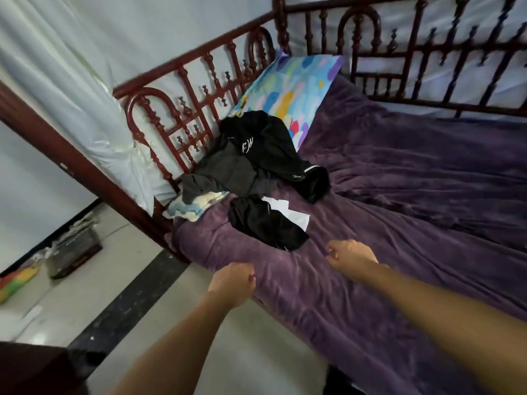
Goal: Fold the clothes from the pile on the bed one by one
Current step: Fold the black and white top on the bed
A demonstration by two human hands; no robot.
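— So, nearest the camera, what are the hands doing?

— Both reach out over the near edge of the bed point(370, 323). The left hand point(232, 283) and the right hand point(352, 258) are each curled into a loose fist with the fingers drawn together. I cannot tell whether either pinches the purple blanket point(413, 195) beneath it; neither holds a garment.

— And the clothes?

— Just beyond the right hand lies a black garment point(265, 220) with white showing at its edge, apart from both hands. Farther back, the pile point(256, 155) of dark clothes sits heaped against the red railing point(182, 109), with a pale patterned cloth point(194, 205) at its near left side and a colourful pillow point(296, 89) behind it.

— How far along, then?

— Barely started, I judge. No neatly folded stack shows anywhere on the bed, and the pile looks untouched and crumpled. The black piece nearest seems the likely first one to fold.
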